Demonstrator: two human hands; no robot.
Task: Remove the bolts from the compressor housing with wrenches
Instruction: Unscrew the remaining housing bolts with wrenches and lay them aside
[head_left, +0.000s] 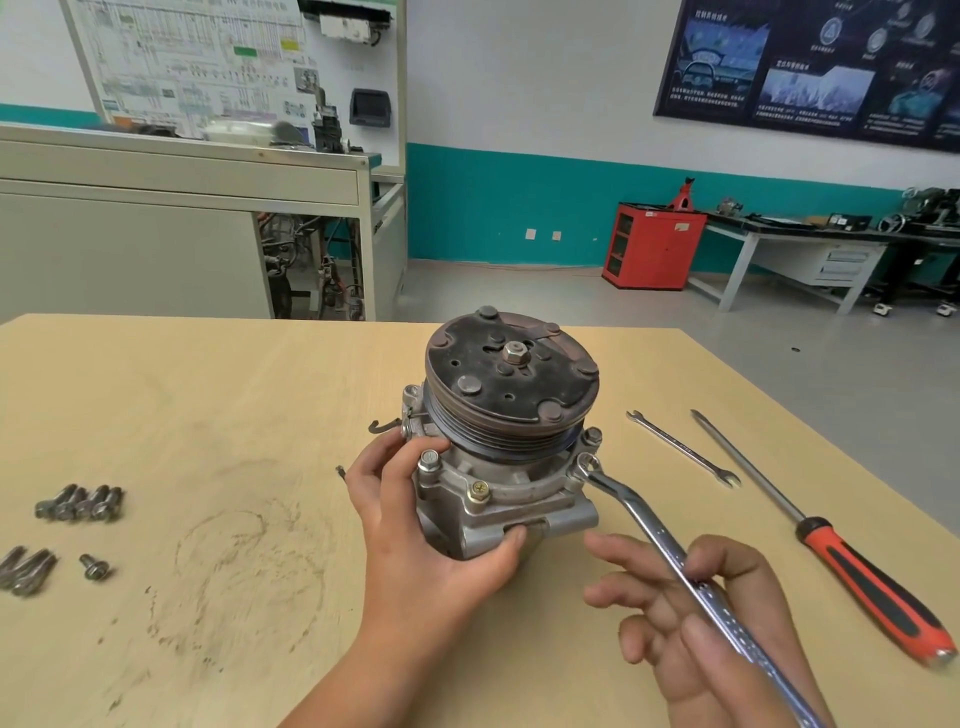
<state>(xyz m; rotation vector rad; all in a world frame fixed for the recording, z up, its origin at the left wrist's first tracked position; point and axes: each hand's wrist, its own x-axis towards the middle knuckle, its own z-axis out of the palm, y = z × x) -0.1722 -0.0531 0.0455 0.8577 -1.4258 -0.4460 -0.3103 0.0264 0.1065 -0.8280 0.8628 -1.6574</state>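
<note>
1. Step in hand: loosening the right-side flange bolt (586, 463) of the grey cast-metal compressor housing (498, 506), upright mid-way on the pale wooden table (208, 415).
2. Next, I judge: swing the handle while bracing the housing.
3. Left hand (415, 530): wrapped round the housing.
4. Right hand (727, 613): pinching the long chrome ring wrench (649, 530), its ring on that bolt, other fingers spread.

A pale wooden table (208, 415), smudged with grey grime, carries a compressor (511, 384) standing on end at its centre. Loose bolts (80, 503) lie in two clusters at nine o'clock, a single bolt (94, 566) near them. At three o'clock lie a thin wrench (683, 448) and a red-and-black-handled screwdriver (831, 540), side by side.
</note>
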